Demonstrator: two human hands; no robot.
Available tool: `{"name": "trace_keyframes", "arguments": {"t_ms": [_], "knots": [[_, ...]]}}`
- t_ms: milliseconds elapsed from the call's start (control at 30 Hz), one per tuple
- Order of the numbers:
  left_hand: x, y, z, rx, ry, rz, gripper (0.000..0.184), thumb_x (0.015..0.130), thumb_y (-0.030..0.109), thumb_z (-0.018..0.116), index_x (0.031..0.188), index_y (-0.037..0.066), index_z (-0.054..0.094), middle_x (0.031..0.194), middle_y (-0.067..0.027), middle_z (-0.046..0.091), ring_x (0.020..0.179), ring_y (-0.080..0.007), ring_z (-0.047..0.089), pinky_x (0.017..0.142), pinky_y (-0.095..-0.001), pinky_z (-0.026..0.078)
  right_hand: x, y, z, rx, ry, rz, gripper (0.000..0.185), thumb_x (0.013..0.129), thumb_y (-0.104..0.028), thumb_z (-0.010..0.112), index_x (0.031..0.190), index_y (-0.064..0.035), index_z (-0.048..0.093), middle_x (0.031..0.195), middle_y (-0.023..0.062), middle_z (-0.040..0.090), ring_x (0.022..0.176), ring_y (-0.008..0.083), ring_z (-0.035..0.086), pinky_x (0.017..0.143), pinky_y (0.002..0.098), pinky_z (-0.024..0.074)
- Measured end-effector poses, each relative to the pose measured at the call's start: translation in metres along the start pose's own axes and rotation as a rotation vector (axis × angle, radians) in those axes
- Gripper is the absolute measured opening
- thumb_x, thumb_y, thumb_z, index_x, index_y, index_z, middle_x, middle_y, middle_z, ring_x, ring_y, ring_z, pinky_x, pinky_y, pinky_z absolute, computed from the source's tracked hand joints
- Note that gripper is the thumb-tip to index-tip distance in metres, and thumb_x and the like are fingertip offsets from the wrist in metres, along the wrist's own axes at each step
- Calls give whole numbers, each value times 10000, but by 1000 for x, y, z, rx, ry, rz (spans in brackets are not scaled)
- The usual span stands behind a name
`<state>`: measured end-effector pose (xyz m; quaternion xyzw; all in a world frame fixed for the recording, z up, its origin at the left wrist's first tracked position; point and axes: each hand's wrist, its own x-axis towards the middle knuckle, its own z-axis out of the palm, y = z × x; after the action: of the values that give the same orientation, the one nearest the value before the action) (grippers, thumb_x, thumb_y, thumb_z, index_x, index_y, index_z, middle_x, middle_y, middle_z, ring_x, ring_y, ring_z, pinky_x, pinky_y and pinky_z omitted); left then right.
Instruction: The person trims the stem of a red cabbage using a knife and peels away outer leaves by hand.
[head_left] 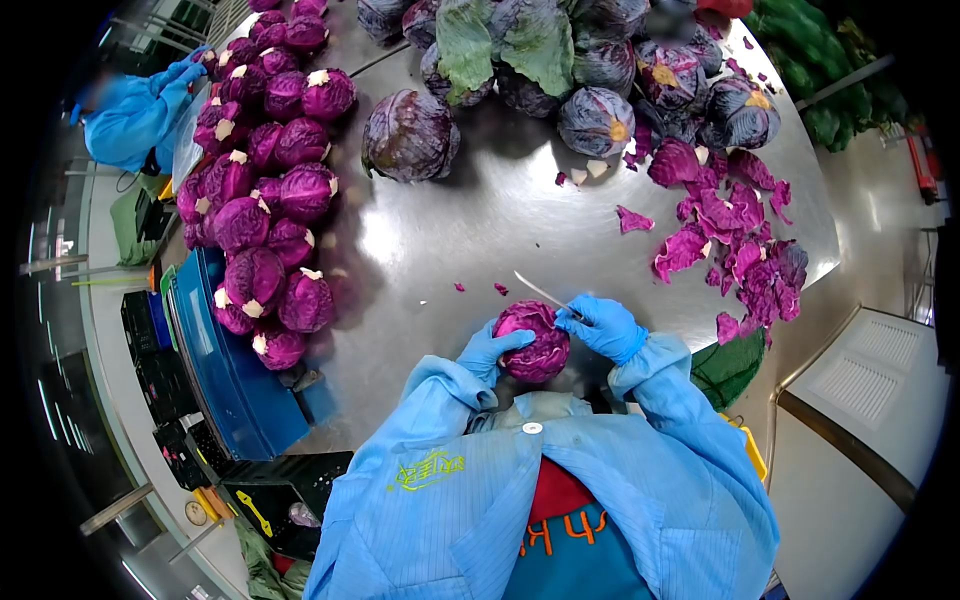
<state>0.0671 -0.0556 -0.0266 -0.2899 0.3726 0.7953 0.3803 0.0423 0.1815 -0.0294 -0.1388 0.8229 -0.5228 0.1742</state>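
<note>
The left hand [484, 351] grasps a red cabbage [534, 345] and the right hand [612, 330] grips a knife [540, 290], loose cabbage leaves [728, 216] lying beyond the right hand.

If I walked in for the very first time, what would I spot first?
Probably the big pile of bright purple cabbages on the left of the shiny table. Next, at the table's near edge, a round cabbage in the left hand and a thin knife in the right hand. Loose purple leaves lie scattered on the right.
</note>
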Motion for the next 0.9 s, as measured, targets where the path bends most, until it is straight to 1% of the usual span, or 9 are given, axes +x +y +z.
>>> {"name": "trace_keyframes", "arguments": {"t_ms": [100,200,333,433,467,600,700,767,900], "knots": [[-2,6,5,184,22,45,680,729,84,802,1313,-17,468,1204,-147,616,1065,-235,627,980,-368,499,-1,-3,-1,98,116,33,243,873,-325,700,917,-90,655,731,75,643,595,207,609,544,339,468],[7,-3,1,417,80,106,792,664,105,859,1327,-26,446,1221,-133,596,1081,-218,606,983,-356,485,3,-11,-16,509,137,407,220,879,-249,707,943,-43,665,733,39,632,518,100,544,467,257,437],[0,-6,15,463,104,144,1137,543,220,942,1412,-77,271,1300,-188,494,1147,-250,549,1005,-356,459,15,-15,-24,942,515,446,186,874,-215,709,937,-47,660,690,0,592,478,55,474,408,209,355],[1,-13,9,601,190,193,1176,525,247,948,1414,-80,251,1301,-200,488,1170,-265,536,1009,-361,458,17,-6,-31,857,586,309,183,864,-192,717,951,-44,654,687,8,588,459,49,456,401,211,349],[1,-13,8,585,178,174,1211,508,273,953,1415,-88,237,1315,-212,473,1192,-282,523,1013,-368,454,10,-5,-35,736,360,384,296,836,-204,747,1057,-39,639,832,51,619,580,102,547,504,236,450],[1,-10,15,544,180,180,1144,531,193,947,1398,-90,257,1304,-195,474,1166,-254,538,997,-371,468,5,-39,-28,-60,-80,14,619,774,-300,794,1295,-75,546,1174,101,568,993,226,594,825,333,499],[4,-27,9,548,273,310,1099,542,176,939,1385,-83,284,1288,-193,493,1153,-250,550,966,-369,490,5,-21,-17,142,-97,37,548,789,-222,784,1278,-76,583,1052,82,606,907,161,589,757,306,488],[-6,-35,20,507,402,413,1003,571,146,922,1363,-66,344,1259,-182,529,1135,-245,567,942,-366,506,7,-26,-23,6,-159,29,495,789,-208,782,1237,-71,620,1001,75,629,886,156,607,736,302,487],[-10,-17,20,114,-43,144,766,620,30,858,1297,15,500,1164,-108,624,1102,-225,598,966,-381,495,15,-32,-36,34,-249,5,340,792,-160,771,1110,-62,699,853,62,655,768,134,621,677,299,483]]}}
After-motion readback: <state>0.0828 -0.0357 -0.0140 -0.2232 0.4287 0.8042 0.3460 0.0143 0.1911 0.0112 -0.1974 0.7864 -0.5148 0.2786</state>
